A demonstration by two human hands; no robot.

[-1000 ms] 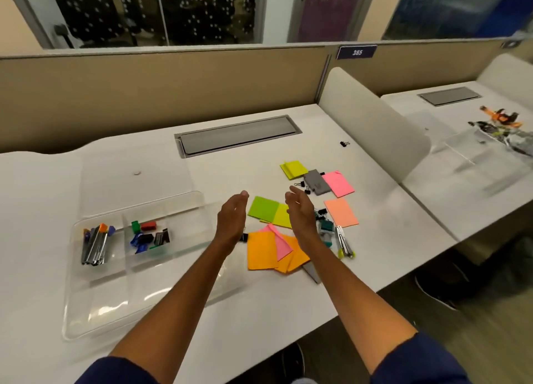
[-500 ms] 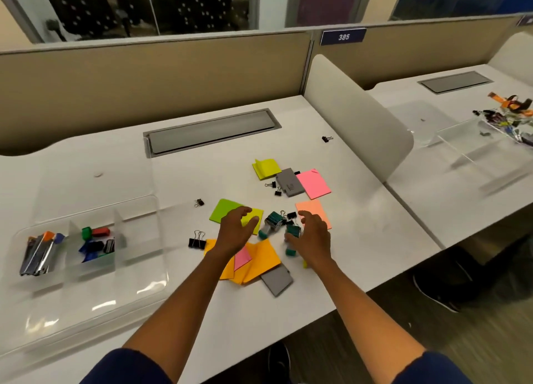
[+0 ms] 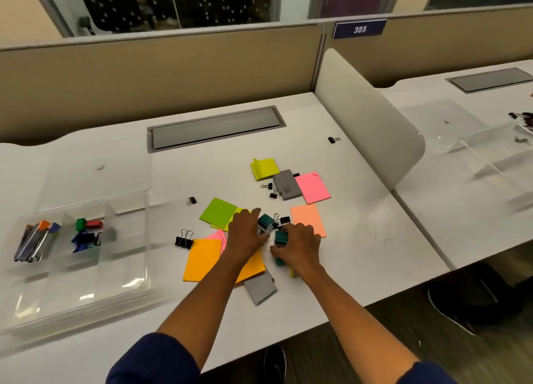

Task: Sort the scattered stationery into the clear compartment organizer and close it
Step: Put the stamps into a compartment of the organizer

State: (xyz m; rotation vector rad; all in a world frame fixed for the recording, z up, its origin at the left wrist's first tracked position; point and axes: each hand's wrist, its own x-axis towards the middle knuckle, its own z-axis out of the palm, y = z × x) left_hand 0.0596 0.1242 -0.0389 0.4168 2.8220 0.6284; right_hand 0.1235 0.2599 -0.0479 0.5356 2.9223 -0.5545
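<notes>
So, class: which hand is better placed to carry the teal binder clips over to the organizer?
Left, probably. The left hand touches a teal binder clip and lies nearer the clear organizer, on the person's left. The right hand would need to cross over.

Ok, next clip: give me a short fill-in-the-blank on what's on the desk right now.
1. The clear organizer sits to the ____ of both hands.
2. The two big binder clips between the left hand and right hand are ____ in colour.
3. The number on the blue partition sign is ____.
4. The pink sticky pad touches a ____ box.

Missing words: left; teal; 385; grey
</notes>
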